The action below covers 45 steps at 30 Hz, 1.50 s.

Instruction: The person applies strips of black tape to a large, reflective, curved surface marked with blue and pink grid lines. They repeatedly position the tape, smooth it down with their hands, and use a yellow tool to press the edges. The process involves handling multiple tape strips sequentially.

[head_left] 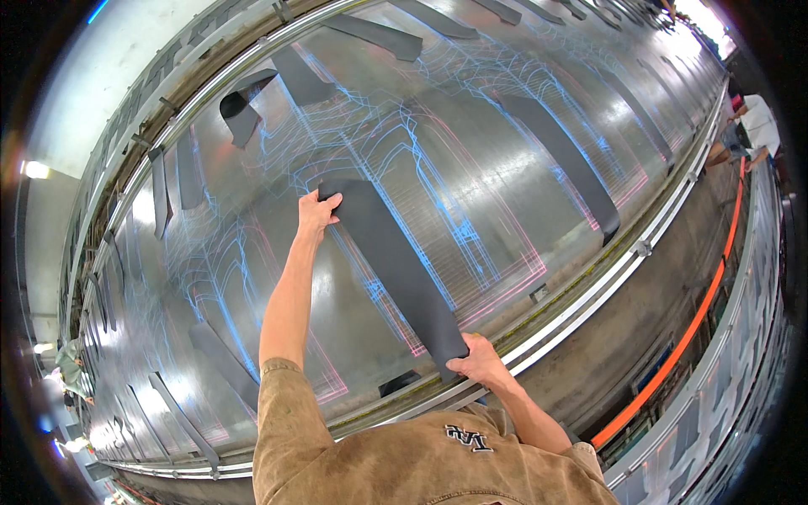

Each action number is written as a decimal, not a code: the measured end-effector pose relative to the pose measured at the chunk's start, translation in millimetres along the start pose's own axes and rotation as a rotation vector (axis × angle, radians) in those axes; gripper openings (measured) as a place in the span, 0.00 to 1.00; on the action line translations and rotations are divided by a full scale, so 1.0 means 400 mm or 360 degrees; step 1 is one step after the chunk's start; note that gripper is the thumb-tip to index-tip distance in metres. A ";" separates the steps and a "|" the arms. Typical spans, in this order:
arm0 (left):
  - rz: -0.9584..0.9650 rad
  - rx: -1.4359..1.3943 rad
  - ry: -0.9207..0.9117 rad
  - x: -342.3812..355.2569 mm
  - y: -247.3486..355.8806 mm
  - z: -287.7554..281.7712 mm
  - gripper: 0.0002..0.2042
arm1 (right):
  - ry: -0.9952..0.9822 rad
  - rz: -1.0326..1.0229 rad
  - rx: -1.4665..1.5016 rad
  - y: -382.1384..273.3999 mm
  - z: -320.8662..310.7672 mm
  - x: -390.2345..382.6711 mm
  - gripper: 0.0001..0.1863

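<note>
Nearest the camera is your own brown shirt (pixel 379 459), at the near edge of the table (pixel 481 189), where pale metal rails (pixel 581 307) run along the rim. At that edge your right hand (pixel 483 362) grasps the near end of the dark gray strip (pixel 396 265) by its right side. To the left of that end, a small dark piece (pixel 399 384) lies by the same edge. The strip runs from there in toward the middle of the table, where your left hand (pixel 316 214) pinches its far left corner. I cannot tell whether its middle touches the surface.

Blue lines (pixel 467 238) and pink lines (pixel 544 268) spread over the table around it. You appear to be setting the strip against these lines; the next move probably calls for lining up both ends together, without wrinkling it, before you let go.

Farther to your right another strip (pixel 566 160) slants in from the near edge. Toward the far edge lies a curled piece (pixel 246 122). Well along the near edge, at far right, is a co-worker (pixel 755 126).
</note>
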<state>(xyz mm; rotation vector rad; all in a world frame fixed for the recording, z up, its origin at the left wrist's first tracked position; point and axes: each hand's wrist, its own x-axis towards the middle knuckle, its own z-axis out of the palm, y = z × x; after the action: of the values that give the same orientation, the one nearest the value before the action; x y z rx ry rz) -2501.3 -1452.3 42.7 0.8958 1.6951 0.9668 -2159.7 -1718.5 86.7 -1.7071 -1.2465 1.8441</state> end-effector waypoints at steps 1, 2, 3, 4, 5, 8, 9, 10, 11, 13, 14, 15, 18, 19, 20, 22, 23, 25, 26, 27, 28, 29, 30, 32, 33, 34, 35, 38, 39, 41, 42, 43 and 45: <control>-0.0059 0.0007 -0.0013 0.004 0.006 0.004 0.10 | 0.0061 -0.0022 0.0035 0.007 0.009 0.007 0.14; -0.0067 0.0001 -0.0013 0.006 0.010 0.007 0.09 | 0.0120 -0.0044 0.0069 0.019 0.016 0.014 0.13; -0.0076 -0.0006 -0.0013 0.006 0.014 0.011 0.09 | 0.0177 0.0022 0.0043 0.044 0.018 0.025 0.17; -0.0083 -0.0007 0.0000 0.006 0.019 0.007 0.09 | 0.0200 -0.0007 0.0037 0.063 0.019 0.034 0.14; -0.0049 0.0080 0.0053 0.011 0.018 0.006 0.08 | 0.0224 -0.0036 0.0030 0.078 0.018 0.040 0.11; 0.0013 0.0309 0.0174 0.005 0.029 0.021 0.07 | 0.0192 0.0116 0.0173 0.049 0.015 0.032 0.09; 0.0015 0.0362 0.0196 -0.003 0.039 0.022 0.08 | 0.0179 0.0149 0.0147 0.038 0.013 0.030 0.09; 0.0020 0.0414 0.0218 -0.013 0.051 0.024 0.08 | 0.0166 0.0178 0.0120 0.033 0.012 0.031 0.09; -0.0004 0.0392 0.0222 -0.009 0.045 0.022 0.08 | 0.0152 0.0180 0.0088 0.036 0.012 0.033 0.09; -0.0046 0.0351 0.0230 0.002 0.035 0.016 0.09 | 0.0126 0.0181 0.0029 0.051 0.011 0.037 0.09; -0.0039 0.0354 0.0228 0.002 0.034 0.016 0.08 | 0.0136 0.0193 0.0073 0.058 0.011 0.038 0.10; -0.0031 0.0359 0.0225 0.001 0.032 0.016 0.08 | 0.0147 0.0204 0.0117 0.065 0.011 0.038 0.11; 0.0002 0.0348 0.0235 -0.002 0.025 0.013 0.08 | 0.0162 0.0227 0.0227 0.038 0.013 0.033 0.13; 0.0015 0.0335 0.0236 -0.002 0.021 0.016 0.08 | 0.0170 0.0235 0.0256 0.028 0.012 0.030 0.13; 0.0014 0.0320 0.0244 0.000 0.018 0.017 0.08 | 0.0169 0.0220 0.0230 0.039 0.012 0.033 0.13; 0.0009 0.0291 0.0260 0.003 0.011 0.014 0.08 | 0.0166 0.0192 0.0180 0.070 0.015 0.042 0.12; 0.0015 0.0267 0.0264 0.003 0.008 0.014 0.08 | 0.0167 0.0197 0.0188 0.074 0.017 0.042 0.12; 0.0027 0.0217 0.0270 0.003 0.005 0.016 0.07 | 0.0171 0.0207 0.0203 0.077 0.017 0.044 0.13; 0.0032 0.0208 0.0255 0.006 0.003 0.016 0.07 | 0.0164 0.0220 0.0213 0.069 0.014 0.042 0.12; 0.0037 0.0199 0.0239 0.012 0.004 0.014 0.07 | 0.0158 0.0234 0.0224 0.054 0.011 0.041 0.11; 0.0032 0.0193 0.0210 0.015 -0.003 0.017 0.07 | 0.0158 0.0262 0.0239 0.048 0.008 0.035 0.10; 0.0043 0.0156 0.0208 0.019 -0.006 0.018 0.08 | 0.0189 0.0228 0.0191 0.059 0.008 0.039 0.11; 0.0071 0.0159 0.0196 0.028 -0.004 0.013 0.08 | 0.0201 0.0209 0.0193 0.053 0.005 0.044 0.12; 0.0086 0.0174 0.0156 0.030 -0.018 0.006 0.08 | 0.0221 0.0212 0.0203 0.050 0.007 0.042 0.15; 0.0065 0.0173 0.0167 0.023 -0.026 0.005 0.08 | 0.0269 0.0183 0.0200 0.067 0.017 0.044 0.17; 0.0065 0.0164 0.0185 0.021 -0.015 0.006 0.08 | 0.0304 0.0133 0.0103 0.071 0.019 0.046 0.17; 0.0063 0.0155 0.0204 0.019 -0.009 0.008 0.08 | 0.0337 0.0085 0.0004 0.074 0.020 0.046 0.17; 0.0053 0.0191 0.0202 0.009 0.003 0.020 0.09 | 0.0376 0.0112 -0.0029 0.068 0.013 0.049 0.19; 0.0036 0.0205 0.0204 0.004 0.009 0.025 0.09 | 0.0368 0.0195 0.0025 0.050 0.010 0.041 0.19; 0.0045 0.0203 0.0205 0.007 0.008 0.022 0.09 | 0.0365 0.0258 0.0109 0.044 0.013 0.036 0.21; 0.0050 0.0201 0.0206 0.008 0.008 0.020 0.09 | 0.0365 0.0259 0.0114 0.046 0.014 0.035 0.21; 0.0052 0.0213 0.0214 0.009 0.008 0.021 0.10 | 0.0361 0.0262 0.0119 0.046 0.013 0.038 0.21; 0.0025 0.0241 0.0194 0.015 -0.001 0.013 0.09 | 0.0360 0.0266 0.0121 0.047 0.013 0.040 0.22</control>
<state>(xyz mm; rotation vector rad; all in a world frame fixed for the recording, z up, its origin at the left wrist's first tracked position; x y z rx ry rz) -2498.2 -1446.0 38.9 0.9668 1.8874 0.9291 -2162.2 -1718.8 61.7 -1.9646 -0.9595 1.7038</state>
